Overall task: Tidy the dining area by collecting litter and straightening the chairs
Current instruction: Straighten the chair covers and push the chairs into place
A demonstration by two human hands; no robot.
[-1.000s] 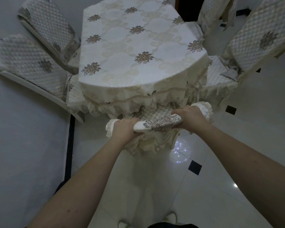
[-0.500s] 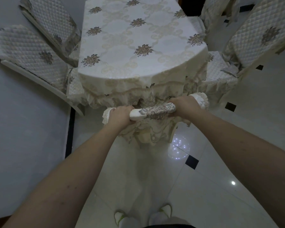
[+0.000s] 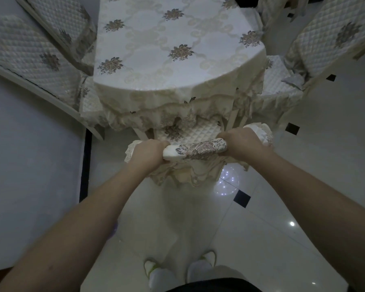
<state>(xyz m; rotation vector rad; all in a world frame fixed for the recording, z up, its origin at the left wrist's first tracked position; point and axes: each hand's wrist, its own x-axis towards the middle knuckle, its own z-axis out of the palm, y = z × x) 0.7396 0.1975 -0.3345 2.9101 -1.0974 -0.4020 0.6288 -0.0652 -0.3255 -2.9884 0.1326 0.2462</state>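
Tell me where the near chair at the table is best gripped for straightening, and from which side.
Grip the near chair by its top rail, coming from behind the backrest, one hand near each end. The seat is already partly tucked under the tablecloth, so only the rail is reachable; the left hand and right hand hold it that way.

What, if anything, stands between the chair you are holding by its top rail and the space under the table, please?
Nothing visible blocks it. The left hand and right hand grip the chair by its top rail, and its quilted seat already sits partly beneath the tablecloth fringe, which hides the space underneath.
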